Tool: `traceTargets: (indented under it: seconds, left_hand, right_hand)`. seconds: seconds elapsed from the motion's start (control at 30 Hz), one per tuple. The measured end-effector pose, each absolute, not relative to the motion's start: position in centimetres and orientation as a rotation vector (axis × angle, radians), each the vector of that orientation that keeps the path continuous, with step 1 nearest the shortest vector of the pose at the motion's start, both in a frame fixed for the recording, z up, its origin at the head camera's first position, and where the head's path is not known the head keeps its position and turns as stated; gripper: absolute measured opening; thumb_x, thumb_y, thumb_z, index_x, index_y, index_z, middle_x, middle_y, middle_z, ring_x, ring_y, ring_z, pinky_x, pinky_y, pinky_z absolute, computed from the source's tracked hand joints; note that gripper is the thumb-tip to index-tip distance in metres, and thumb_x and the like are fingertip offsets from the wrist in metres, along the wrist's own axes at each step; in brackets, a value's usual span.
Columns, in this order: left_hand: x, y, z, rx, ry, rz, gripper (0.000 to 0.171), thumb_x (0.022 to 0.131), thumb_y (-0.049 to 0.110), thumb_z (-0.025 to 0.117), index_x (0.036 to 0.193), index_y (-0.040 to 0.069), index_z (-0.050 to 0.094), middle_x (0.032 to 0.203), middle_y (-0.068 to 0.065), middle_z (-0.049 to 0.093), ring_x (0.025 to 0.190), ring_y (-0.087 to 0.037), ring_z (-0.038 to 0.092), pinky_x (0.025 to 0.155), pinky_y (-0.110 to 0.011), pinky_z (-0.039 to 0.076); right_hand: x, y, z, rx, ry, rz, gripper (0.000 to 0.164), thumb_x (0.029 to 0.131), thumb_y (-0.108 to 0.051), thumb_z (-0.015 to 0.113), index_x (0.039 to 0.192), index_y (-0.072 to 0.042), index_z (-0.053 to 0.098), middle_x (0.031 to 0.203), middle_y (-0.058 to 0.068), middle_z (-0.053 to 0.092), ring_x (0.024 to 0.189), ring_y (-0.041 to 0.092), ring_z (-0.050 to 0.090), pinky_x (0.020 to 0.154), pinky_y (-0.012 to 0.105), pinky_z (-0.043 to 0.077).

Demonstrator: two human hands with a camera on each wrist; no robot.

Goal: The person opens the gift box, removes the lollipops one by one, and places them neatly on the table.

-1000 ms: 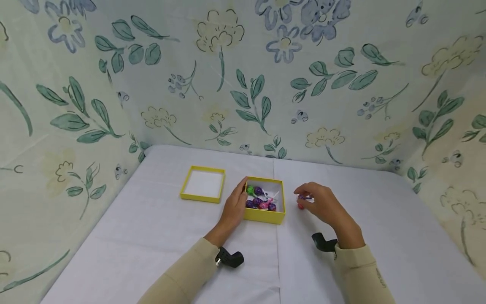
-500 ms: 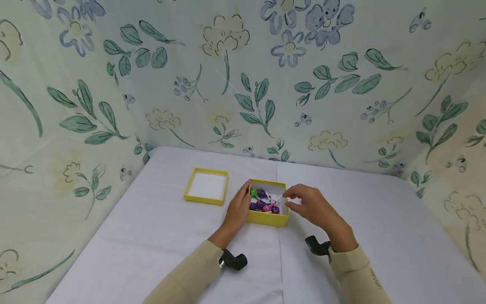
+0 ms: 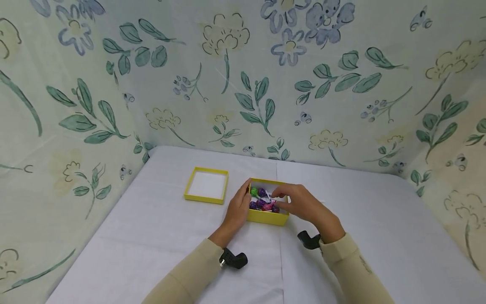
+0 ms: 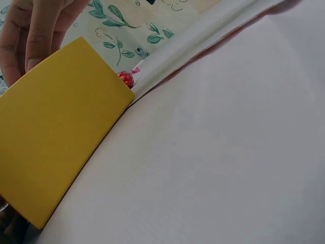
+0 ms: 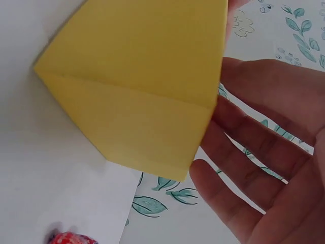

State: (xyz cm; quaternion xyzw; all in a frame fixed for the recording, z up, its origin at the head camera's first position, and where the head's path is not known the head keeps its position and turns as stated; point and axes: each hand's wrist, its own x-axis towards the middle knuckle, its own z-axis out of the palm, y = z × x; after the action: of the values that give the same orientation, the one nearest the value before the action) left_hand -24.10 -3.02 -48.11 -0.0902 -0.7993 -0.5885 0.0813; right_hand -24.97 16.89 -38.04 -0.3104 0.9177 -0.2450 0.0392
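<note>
In the head view my left hand (image 3: 237,207) holds the left side of a yellow box (image 3: 267,218), its fingertips at the rim. Lollipops in green, purple and pink wrappers (image 3: 262,203) lie inside, some with white sticks showing. My right hand (image 3: 300,202) reaches over the box's right wall, thumb and forefinger apart above the lollipops. In the right wrist view, the right fingers (image 5: 254,183) go behind the yellow wall, which hides their tips; I cannot tell whether they hold a lollipop. A red-wrapped lollipop (image 4: 126,79) rests on the table beyond the box.
A shallow yellow-rimmed lid (image 3: 203,199) with a white inside lies left of the box. White cloth (image 3: 152,236) covers the table. A flower-patterned curtain (image 3: 228,105) surrounds its back and sides.
My right hand has moved left from the lollipops beside the box, past its right wall, to over the inside. My left hand stays on the box. The head view has shifted slightly.
</note>
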Motion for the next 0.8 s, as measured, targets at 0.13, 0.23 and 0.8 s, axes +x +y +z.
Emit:
traceTargets:
  seconds: [0.13, 0.23, 0.8]
  left_hand:
    - [-24.1, -3.1, -48.1, -0.253, -2.399, -1.761, 0.050, 0.104, 0.022, 0.031, 0.154, 0.023, 0.026, 0.156, 0.006, 0.028, 0.143, -0.012, 0.024, 0.117, -0.035, 0.022]
    - [-24.1, -3.2, -48.2, -0.255, -2.395, -1.756, 0.050, 0.104, 0.022, 0.031, 0.154, 0.023, 0.026, 0.156, 0.006, 0.028, 0.143, -0.013, 0.025, 0.117, -0.036, 0.023]
    - [-24.2, -3.0, -48.1, -0.263, -2.371, -1.746, 0.051, 0.102, 0.019, 0.031, 0.153, 0.021, 0.028, 0.155, 0.003, 0.030, 0.142, -0.015, 0.026, 0.116, -0.037, 0.023]
  right_hand:
    - [-25.4, 16.1, -38.2, -0.926, 2.782, -0.727, 0.023, 0.085, -0.006, 0.073, 0.108, -0.006, 0.070, 0.107, 0.008, 0.069, 0.102, 0.027, 0.062, 0.091, 0.046, 0.053]
    - [-25.7, 15.5, -38.2, -0.932, 2.746, -0.701, 0.022, 0.085, -0.005, 0.073, 0.107, -0.006, 0.070, 0.106, 0.008, 0.069, 0.103, 0.028, 0.062, 0.092, 0.046, 0.052]
    - [-26.9, 14.1, -39.8, -0.970, 2.721, -0.500, 0.019, 0.081, 0.000, 0.075, 0.096, -0.011, 0.075, 0.092, -0.002, 0.070, 0.089, 0.017, 0.063, 0.085, 0.036, 0.056]
